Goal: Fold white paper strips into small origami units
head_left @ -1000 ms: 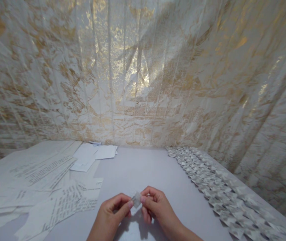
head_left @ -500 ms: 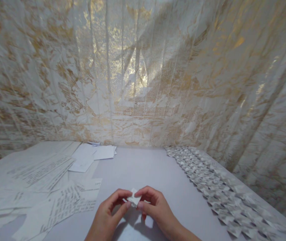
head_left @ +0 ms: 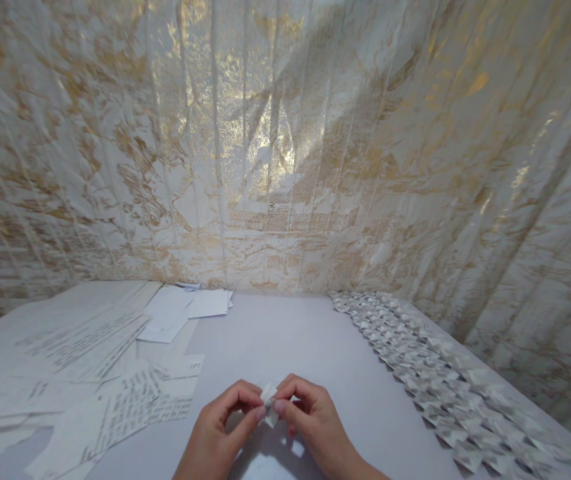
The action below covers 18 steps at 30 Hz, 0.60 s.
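A small folded piece of white paper point(head_left: 269, 404) is pinched between both hands, just above the pale tabletop near its front. My left hand point(head_left: 225, 427) grips its left side with thumb and index finger. On the other side, my right hand point(head_left: 313, 420) holds it the same way, with the fingertips of both hands nearly touching. The fingers cover much of the paper, so its exact folded shape is hard to make out.
Printed paper sheets point(head_left: 130, 407) overlap across the left of the table point(head_left: 285, 333). Blank white paper pieces point(head_left: 208, 304) lie at the back left. Rows of small folded paper pieces point(head_left: 430, 373) run along the right side. A gold-patterned curtain point(head_left: 275, 147) hangs behind.
The fingertips have come closer together around the folded paper, which now looks narrower and more upright. Both hands have shifted only slightly; everything else stays put.
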Each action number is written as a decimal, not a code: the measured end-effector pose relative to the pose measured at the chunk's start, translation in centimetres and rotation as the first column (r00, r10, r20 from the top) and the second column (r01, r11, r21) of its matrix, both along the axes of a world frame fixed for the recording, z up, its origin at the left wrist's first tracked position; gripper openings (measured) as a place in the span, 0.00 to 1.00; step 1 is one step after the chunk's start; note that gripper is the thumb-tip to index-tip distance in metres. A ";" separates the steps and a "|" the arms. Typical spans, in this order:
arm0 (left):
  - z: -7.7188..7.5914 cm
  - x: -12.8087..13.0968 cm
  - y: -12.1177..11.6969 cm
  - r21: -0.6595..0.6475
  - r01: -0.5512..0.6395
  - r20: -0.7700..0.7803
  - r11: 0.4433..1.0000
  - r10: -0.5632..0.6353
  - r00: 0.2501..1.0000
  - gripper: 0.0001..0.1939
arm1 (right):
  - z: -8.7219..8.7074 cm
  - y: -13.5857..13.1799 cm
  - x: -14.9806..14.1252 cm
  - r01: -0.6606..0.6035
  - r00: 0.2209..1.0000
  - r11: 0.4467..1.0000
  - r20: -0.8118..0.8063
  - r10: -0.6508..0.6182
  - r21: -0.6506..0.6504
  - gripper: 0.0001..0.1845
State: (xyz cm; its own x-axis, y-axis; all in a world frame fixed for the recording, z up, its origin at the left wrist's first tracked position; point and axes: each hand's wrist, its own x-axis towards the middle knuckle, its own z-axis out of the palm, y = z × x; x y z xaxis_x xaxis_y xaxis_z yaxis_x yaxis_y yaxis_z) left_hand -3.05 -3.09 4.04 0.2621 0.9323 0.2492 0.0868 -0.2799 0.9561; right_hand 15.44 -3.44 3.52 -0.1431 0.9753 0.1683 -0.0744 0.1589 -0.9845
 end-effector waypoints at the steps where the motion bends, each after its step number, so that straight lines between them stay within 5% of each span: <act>1: 0.0 0.0 0.0 0.000 0.000 0.007 1.000 0.000 1.000 0.12 | 0.0 0.0 -0.1 -0.002 1.000 1.000 -0.011 0.002 -0.011 0.24; 18: -0.7 0.2 -0.2 -0.092 -0.057 0.034 0.994 0.060 0.998 0.10 | 0.0 -0.3 -0.6 -0.045 0.992 0.998 -0.120 0.049 0.034 0.21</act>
State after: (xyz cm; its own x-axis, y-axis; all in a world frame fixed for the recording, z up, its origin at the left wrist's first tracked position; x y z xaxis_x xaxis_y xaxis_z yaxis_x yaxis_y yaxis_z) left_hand -2.84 -3.30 3.37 0.1988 0.9650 0.1710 0.0648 -0.1870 0.9802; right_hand 14.85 -3.76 3.48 -0.1652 0.9621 0.2169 -0.2010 0.1824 -0.9625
